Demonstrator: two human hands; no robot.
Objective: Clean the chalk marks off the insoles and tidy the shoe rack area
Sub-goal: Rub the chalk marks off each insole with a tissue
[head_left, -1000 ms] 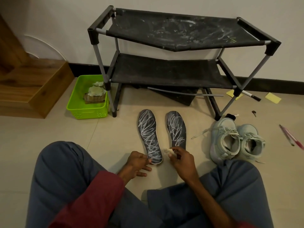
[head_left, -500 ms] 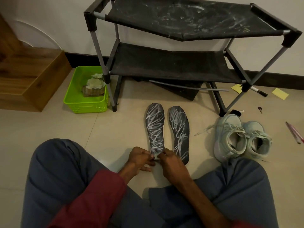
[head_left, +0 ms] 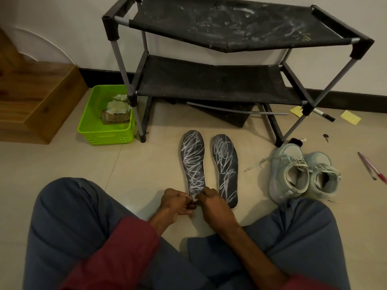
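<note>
Seated cross-legged on the tiled floor (head_left: 62, 164), you bring your left hand (head_left: 177, 203) and right hand (head_left: 211, 203) together, both with fingers curled, pinching a small white wad (head_left: 195, 198) between them. The wad sits right at the heel end of the left insole (head_left: 193, 162), which your hands partly cover.

The right insole (head_left: 226, 168) lies flat just beside the left one, not touching it. Both are dark, with their toes pointing away from you, and both are scribbled over with white chalk lines from end to end.

Beyond them, against the wall, stands the black shoe rack (head_left: 230, 80), its top fabric shelf smeared with chalk. A grey rod (head_left: 236, 110) lies loose on the floor beneath it.

At the rack's left foot is a green basket (head_left: 104, 130) holding crumpled paper (head_left: 117, 106), and a wooden step (head_left: 31, 101) stands beyond the basket.

To your right, a pair of pale sneakers (head_left: 291, 174) stands side by side near the rack's right leg, one lace trailing toward the insoles. Farther right, a marker (head_left: 323, 115), yellow sticky notes (head_left: 350, 117) and two pens (head_left: 370, 168) are scattered on the floor.
</note>
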